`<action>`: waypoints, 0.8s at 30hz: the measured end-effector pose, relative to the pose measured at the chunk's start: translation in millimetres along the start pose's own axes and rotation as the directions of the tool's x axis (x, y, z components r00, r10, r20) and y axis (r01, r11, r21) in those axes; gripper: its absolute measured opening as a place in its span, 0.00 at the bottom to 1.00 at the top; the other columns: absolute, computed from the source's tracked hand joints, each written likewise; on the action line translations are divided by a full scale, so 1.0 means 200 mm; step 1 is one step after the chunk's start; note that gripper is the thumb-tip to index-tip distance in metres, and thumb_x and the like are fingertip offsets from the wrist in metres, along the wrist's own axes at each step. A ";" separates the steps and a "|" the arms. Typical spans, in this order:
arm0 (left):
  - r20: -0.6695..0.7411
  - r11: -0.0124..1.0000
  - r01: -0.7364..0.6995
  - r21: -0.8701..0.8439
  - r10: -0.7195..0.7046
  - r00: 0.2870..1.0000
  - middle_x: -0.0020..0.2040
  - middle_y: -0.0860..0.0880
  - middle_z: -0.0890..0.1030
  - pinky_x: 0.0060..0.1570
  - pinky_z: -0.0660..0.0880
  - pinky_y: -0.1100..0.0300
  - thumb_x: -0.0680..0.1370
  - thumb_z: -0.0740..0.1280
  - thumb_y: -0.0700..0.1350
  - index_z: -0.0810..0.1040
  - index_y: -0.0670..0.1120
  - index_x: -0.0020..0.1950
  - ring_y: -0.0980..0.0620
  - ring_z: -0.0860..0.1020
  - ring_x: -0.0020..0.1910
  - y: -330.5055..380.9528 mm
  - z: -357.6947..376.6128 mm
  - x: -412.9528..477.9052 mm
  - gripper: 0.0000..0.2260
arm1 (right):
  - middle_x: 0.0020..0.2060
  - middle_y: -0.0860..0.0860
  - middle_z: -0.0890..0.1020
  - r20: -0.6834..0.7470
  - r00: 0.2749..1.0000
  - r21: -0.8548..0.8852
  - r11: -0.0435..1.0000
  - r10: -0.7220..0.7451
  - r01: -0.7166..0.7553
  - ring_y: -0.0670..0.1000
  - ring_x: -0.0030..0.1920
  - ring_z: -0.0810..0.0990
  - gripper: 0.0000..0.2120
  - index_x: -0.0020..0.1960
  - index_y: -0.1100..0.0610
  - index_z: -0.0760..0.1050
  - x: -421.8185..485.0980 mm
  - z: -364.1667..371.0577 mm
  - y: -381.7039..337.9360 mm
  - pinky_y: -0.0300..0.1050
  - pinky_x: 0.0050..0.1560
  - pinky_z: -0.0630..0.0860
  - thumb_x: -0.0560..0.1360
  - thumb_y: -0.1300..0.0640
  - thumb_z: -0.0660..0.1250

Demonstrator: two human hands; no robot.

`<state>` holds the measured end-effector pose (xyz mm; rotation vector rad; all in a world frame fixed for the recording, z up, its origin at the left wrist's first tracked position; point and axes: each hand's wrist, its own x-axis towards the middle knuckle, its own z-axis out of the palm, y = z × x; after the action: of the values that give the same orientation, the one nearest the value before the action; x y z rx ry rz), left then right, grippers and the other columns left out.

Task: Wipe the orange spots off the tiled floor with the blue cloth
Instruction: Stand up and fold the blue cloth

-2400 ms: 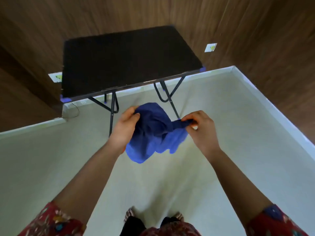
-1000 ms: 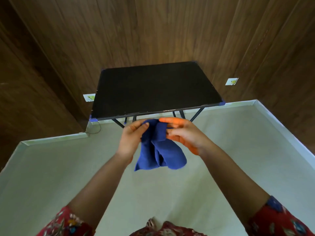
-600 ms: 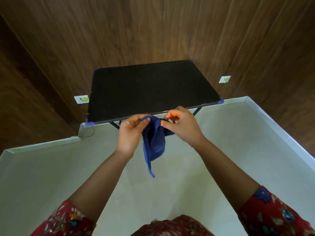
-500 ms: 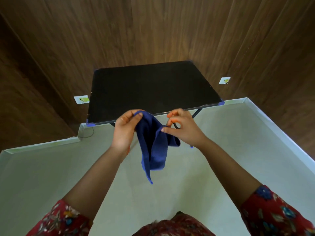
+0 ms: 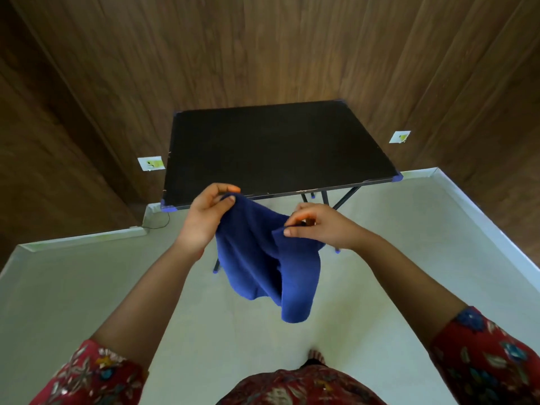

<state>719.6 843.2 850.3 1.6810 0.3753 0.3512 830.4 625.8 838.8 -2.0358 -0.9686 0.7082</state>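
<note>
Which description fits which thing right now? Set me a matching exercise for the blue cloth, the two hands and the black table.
Things:
1. blue cloth
2. left hand
3. right hand
4. black table

States:
A. stands by the wood-panelled wall
B. pinches the cloth's higher corner
C. hangs clear of the floor
D. pinches a lower fold, fingertips tinted orange

Pairs: 1-C, 2-B, 3-D, 4-A

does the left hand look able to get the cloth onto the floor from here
Probably not without bending: the left hand pinches the blue cloth up by the table edge, and it hangs clear of the floor.
</note>
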 end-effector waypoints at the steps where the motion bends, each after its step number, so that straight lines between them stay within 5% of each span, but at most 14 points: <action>1: 0.027 1.000 -0.020 0.012 0.020 0.999 0.48 0.53 0.80 0.45 0.73 0.74 0.80 0.61 0.35 0.78 0.44 0.54 0.67 0.78 0.43 0.00 -0.01 0.01 0.09 | 0.53 0.46 0.78 -0.010 0.998 0.083 0.994 -0.063 0.064 0.42 0.55 0.77 0.05 0.50 0.55 0.83 0.03 0.01 0.01 0.35 0.55 0.74 0.76 0.57 0.70; 3: 0.121 0.995 -0.090 0.044 0.084 0.989 0.49 0.52 0.79 0.48 0.73 0.72 0.80 0.59 0.32 0.77 0.43 0.54 0.64 0.77 0.45 0.02 0.00 0.03 0.10 | 0.56 0.49 0.78 -0.112 0.983 0.205 0.964 -0.148 0.169 0.38 0.56 0.76 0.05 0.51 0.59 0.81 0.09 0.06 0.02 0.34 0.56 0.72 0.77 0.62 0.68; 5: 0.182 0.973 -0.193 0.125 0.169 0.969 0.49 0.53 0.78 0.52 0.71 0.70 0.78 0.56 0.28 0.76 0.44 0.52 0.61 0.76 0.48 0.05 0.02 0.04 0.15 | 0.47 0.51 0.80 -0.237 0.961 0.247 0.948 -0.142 0.201 0.39 0.48 0.79 0.05 0.50 0.58 0.80 0.15 0.11 0.03 0.36 0.49 0.74 0.77 0.64 0.67; 8: 0.237 0.973 -0.179 0.145 0.141 0.961 0.43 0.50 0.77 0.49 0.69 0.72 0.74 0.53 0.27 0.76 0.43 0.44 0.62 0.75 0.43 0.07 0.00 0.08 0.16 | 0.41 0.47 0.79 -0.304 0.937 0.167 0.959 -0.172 0.230 0.40 0.42 0.79 0.03 0.47 0.55 0.82 0.18 0.11 -0.01 0.34 0.45 0.73 0.76 0.61 0.70; 11: 0.254 0.994 -0.028 0.104 0.001 0.967 0.38 0.48 0.75 0.39 0.69 0.69 0.71 0.57 0.38 0.77 0.44 0.40 0.60 0.73 0.36 0.08 -0.03 0.12 0.09 | 0.41 0.45 0.82 -0.186 0.957 -0.076 0.974 -0.223 0.212 0.43 0.44 0.80 0.02 0.46 0.52 0.83 0.19 0.04 -0.04 0.38 0.45 0.76 0.75 0.55 0.71; 14: 0.318 0.963 0.036 0.267 -0.123 0.940 0.44 0.54 0.79 0.42 0.70 0.68 0.75 0.70 0.45 0.80 0.51 0.49 0.63 0.75 0.40 0.06 0.00 0.13 0.04 | 0.39 0.44 0.83 -0.050 0.989 -0.303 0.946 -0.136 0.115 0.44 0.42 0.80 0.05 0.46 0.48 0.83 0.21 0.00 -0.06 0.51 0.47 0.78 0.75 0.49 0.70; 16: 0.424 0.881 -0.048 0.471 -0.178 0.888 0.48 0.61 0.80 0.47 0.71 0.65 0.68 0.75 0.58 0.80 0.60 0.54 0.61 0.76 0.46 0.02 0.01 0.13 0.16 | 0.39 0.43 0.84 -0.055 0.985 -0.278 0.950 -0.161 0.140 0.43 0.43 0.81 0.03 0.46 0.48 0.83 0.21 0.01 -0.09 0.50 0.48 0.78 0.73 0.50 0.72; 18: 0.489 0.813 -0.158 0.560 -0.171 0.855 0.37 0.56 0.78 0.41 0.69 0.58 0.64 0.74 0.63 0.82 0.59 0.46 0.56 0.74 0.37 -0.01 0.04 0.15 0.14 | 0.38 0.44 0.84 -0.133 0.968 -0.174 0.967 -0.211 0.187 0.43 0.41 0.82 0.04 0.45 0.48 0.81 0.20 0.01 -0.12 0.48 0.46 0.79 0.71 0.52 0.75; 20: 0.482 0.797 -0.227 0.560 -0.091 0.871 0.35 0.50 0.74 0.40 0.67 0.54 0.70 0.73 0.58 0.82 0.53 0.39 0.54 0.71 0.35 -0.02 0.05 0.18 0.10 | 0.35 0.46 0.82 -0.220 0.955 -0.119 0.977 -0.197 0.175 0.46 0.38 0.81 0.08 0.44 0.49 0.77 0.19 0.00 -0.14 0.50 0.43 0.79 0.70 0.51 0.76; 24: 0.556 0.734 -0.421 0.533 0.072 0.828 0.44 0.49 0.75 0.45 0.69 0.62 0.78 0.68 0.49 0.81 0.45 0.46 0.56 0.73 0.43 0.02 0.08 0.20 0.08 | 0.32 0.44 0.79 -0.286 0.942 -0.336 0.939 -0.174 0.072 0.45 0.36 0.78 0.10 0.44 0.47 0.76 0.15 -0.08 -0.12 0.47 0.39 0.78 0.72 0.42 0.71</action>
<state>762.7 845.7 852.9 2.4335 -0.1749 -0.0531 848.9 654.8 862.4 -2.2536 -1.0645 0.1537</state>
